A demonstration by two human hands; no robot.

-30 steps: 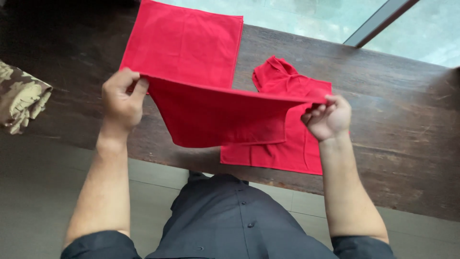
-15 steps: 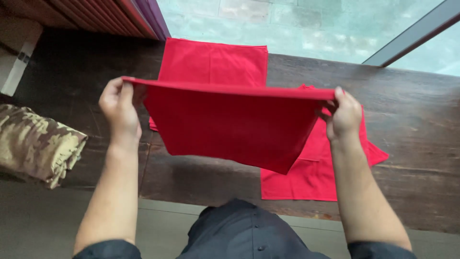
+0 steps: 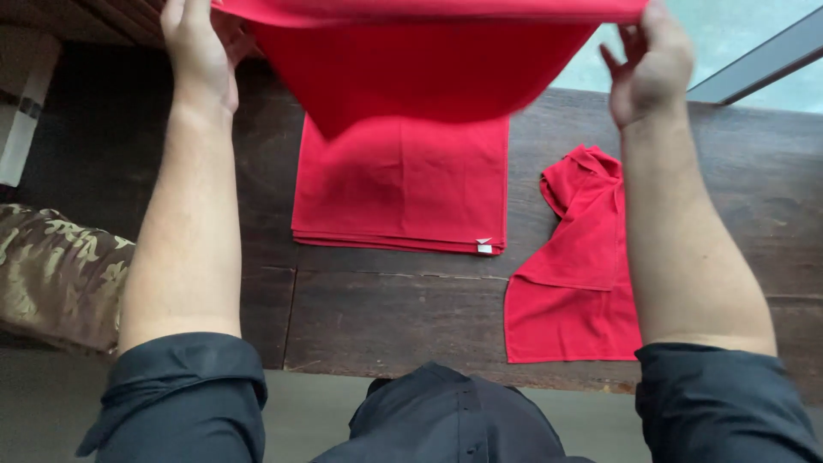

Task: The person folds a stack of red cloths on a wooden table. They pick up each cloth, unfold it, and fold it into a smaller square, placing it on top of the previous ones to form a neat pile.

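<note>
Cloth [image 3: 429, 77] taut between both raised grips

Since the earlier frames, both hands, left hand [image 3: 199, 53] and right hand [image 3: 653, 64], have risen to the top edge of the frame. The held red cloth [image 3: 429, 73] is lifted higher, now overhanging the upper part of the folded red stack [image 3: 403, 193] at centre.

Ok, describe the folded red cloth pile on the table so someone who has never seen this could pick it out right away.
Start at the dark wooden table and look at its middle, just under the red cloth held up by both hands. There lies the folded red stack: a neat flat rectangle of layered edges with a small white tag at its near right corner. The loose red cloth to its right is rumpled and uneven instead.
</note>
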